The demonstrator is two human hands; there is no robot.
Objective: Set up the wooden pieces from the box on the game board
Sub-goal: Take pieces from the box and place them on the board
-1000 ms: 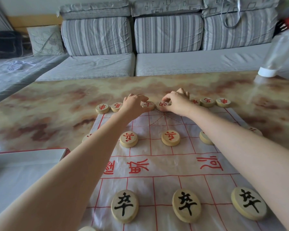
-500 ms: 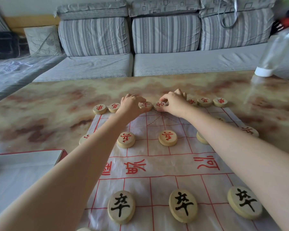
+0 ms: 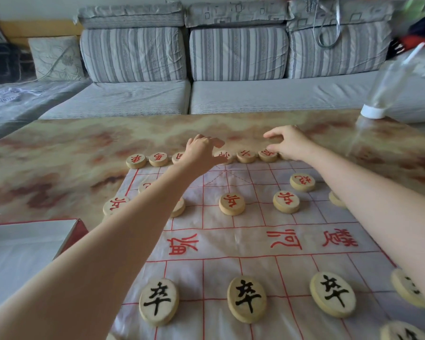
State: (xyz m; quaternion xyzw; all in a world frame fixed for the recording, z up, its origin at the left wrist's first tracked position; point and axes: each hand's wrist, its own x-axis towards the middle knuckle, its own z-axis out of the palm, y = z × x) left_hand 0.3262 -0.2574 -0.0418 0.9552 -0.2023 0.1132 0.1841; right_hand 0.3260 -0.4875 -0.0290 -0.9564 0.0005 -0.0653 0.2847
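A thin plastic game board (image 3: 233, 244) with a red grid lies on the marbled table. Round wooden pieces with red characters line its far edge (image 3: 245, 156), and more red ones stand two rows nearer (image 3: 232, 204). Black-marked pieces (image 3: 246, 299) sit in the near row. My left hand (image 3: 201, 152) hovers over the far row with fingers spread, holding nothing. My right hand (image 3: 288, 142) is lifted just beyond that row, fingers apart and curled, also with nothing in it. The open box (image 3: 22, 244) lies at the left.
The marbled table (image 3: 59, 168) extends left and far beyond the board. A clear bottle with a white cap down (image 3: 388, 89) stands at the far right edge. A grey striped sofa (image 3: 231, 94) runs behind the table.
Both hands have lifted off the far-row pieces and opened. The right hand has moved to the right. The camera has shifted, so the board sits further right in view.
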